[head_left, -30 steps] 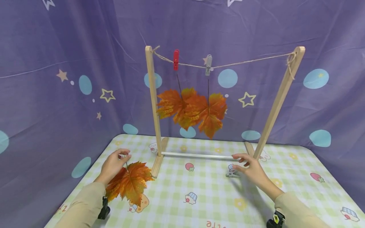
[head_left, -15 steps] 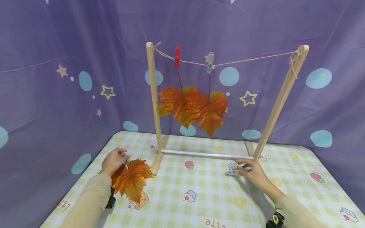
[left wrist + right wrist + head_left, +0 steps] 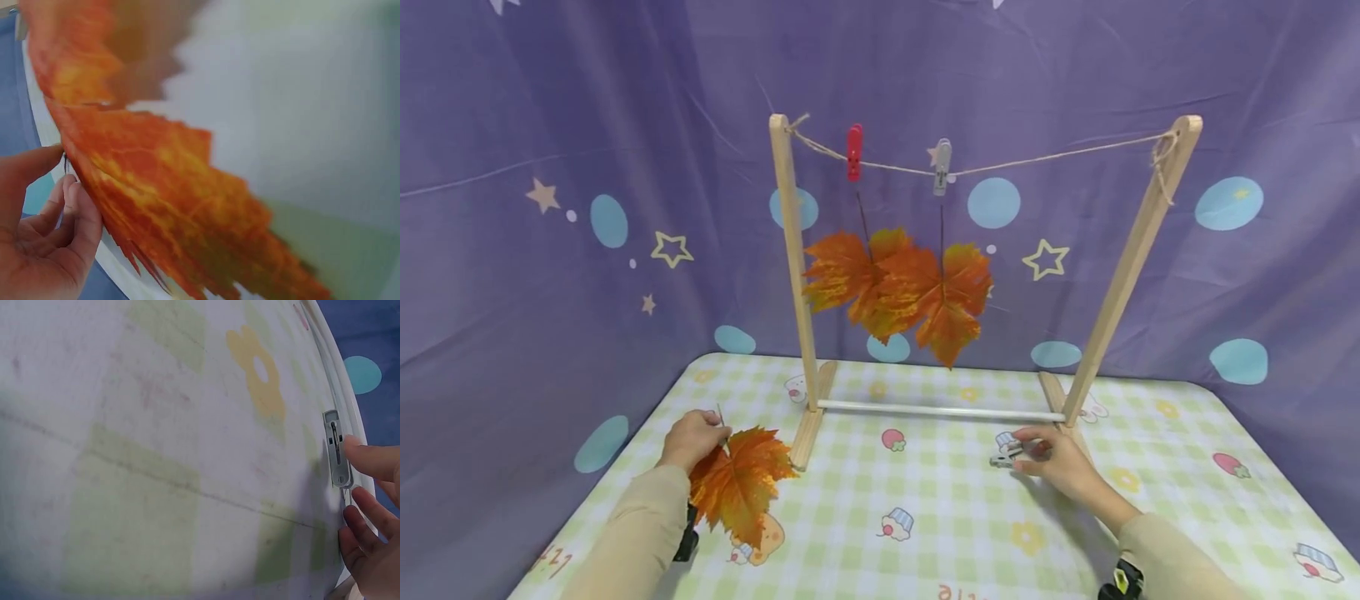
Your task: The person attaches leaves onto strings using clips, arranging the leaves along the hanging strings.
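Observation:
My left hand [image 3: 694, 440] pinches the thin stem of an orange artificial maple leaf [image 3: 745, 483] between thumb and fingers, at the left of the table. The same leaf [image 3: 156, 169] fills much of the left wrist view. On the right, my right hand [image 3: 1063, 462] has thumb and forefinger at the end of a grey clothespin [image 3: 1002, 459], pinching it at the tabletop. In the right wrist view the thumb tip touches the clothespin [image 3: 338, 453], with the other fingers curled below.
A wooden frame [image 3: 793, 250] carries a string [image 3: 1037, 161] between its posts. A red clothespin [image 3: 854, 153] and a grey clothespin [image 3: 942, 167] sit on the string, with two maple leaves [image 3: 951, 292] hanging below. A white rod [image 3: 925, 409] joins the feet. Purple curtain [image 3: 550, 317] surrounds the table.
My right hand has come down to the grey clothespin, its thumb and forefinger closing in on it. The left hand still holds the leaf, its stem tip now showing above the fingers.

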Motion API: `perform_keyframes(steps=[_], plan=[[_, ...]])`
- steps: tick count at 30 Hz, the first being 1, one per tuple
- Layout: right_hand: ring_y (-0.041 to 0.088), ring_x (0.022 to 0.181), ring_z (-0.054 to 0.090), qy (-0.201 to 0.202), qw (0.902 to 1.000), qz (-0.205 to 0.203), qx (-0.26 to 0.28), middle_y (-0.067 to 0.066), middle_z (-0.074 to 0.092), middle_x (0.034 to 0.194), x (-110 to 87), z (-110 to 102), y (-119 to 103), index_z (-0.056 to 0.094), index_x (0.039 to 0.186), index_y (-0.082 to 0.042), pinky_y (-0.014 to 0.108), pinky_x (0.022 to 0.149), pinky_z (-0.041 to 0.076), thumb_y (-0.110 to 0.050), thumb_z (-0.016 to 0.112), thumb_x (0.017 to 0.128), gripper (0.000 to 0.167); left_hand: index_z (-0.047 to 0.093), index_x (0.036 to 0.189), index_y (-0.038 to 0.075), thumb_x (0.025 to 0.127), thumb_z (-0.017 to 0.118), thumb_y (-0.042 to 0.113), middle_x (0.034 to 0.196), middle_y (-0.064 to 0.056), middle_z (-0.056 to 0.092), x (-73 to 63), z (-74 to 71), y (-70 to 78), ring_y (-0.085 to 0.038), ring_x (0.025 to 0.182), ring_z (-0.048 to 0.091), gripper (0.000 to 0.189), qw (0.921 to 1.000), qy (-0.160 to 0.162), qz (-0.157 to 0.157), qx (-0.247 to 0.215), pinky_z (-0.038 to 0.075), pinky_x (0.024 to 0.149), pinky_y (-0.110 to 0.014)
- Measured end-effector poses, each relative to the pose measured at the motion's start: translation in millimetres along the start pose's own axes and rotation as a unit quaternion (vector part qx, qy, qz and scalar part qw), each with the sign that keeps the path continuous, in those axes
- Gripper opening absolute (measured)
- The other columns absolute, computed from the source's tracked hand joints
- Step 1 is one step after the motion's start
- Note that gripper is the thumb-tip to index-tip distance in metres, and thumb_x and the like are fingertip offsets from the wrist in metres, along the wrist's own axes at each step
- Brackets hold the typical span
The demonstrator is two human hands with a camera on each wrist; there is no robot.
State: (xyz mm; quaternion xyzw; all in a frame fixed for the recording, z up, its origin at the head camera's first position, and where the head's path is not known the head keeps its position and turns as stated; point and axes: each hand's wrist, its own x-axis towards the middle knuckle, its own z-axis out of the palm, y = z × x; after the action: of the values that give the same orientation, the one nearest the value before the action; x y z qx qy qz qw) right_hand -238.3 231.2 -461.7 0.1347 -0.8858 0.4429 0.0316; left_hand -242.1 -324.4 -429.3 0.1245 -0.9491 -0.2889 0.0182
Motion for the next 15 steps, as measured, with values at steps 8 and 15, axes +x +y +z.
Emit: perform_keyframes(steps=[8, 15], plan=[[0.027, 0.098, 0.059, -0.037, 0.9991, 0.017, -0.013, 0.015, 0.064, 0.113, -0.6, 3.2, 1.2, 0.070, 0.114, 0.000, 0.042, 0.086, 0.049, -0.007, 0.085, 0.075, 0.042, 0.074, 0.095, -0.003, 0.088, 0.057, 0.013, 0.099, -0.023, 0.069, -4.5, -3.7, -0.3, -0.037, 0.084, 0.063, 0.024, 0.9998, -0.010, 0.005, 0.018, 0.050, 0.078, -0.050], [0.024, 0.096, 0.056, -0.075, 0.9970, -0.006, -0.017, 0.014, 0.065, 0.111, 4.0, -0.4, 1.0, 0.069, 0.114, 0.002, 0.038, 0.084, 0.049, -0.004, 0.084, 0.075, 0.043, 0.066, 0.077, 0.003, 0.089, 0.056, 0.013, 0.083, -0.015, 0.065, -2.8, -4.8, -2.5, -0.029, 0.073, 0.054, 0.019, 0.9997, -0.013, 0.004, 0.022, 0.044, 0.070, -0.042]])
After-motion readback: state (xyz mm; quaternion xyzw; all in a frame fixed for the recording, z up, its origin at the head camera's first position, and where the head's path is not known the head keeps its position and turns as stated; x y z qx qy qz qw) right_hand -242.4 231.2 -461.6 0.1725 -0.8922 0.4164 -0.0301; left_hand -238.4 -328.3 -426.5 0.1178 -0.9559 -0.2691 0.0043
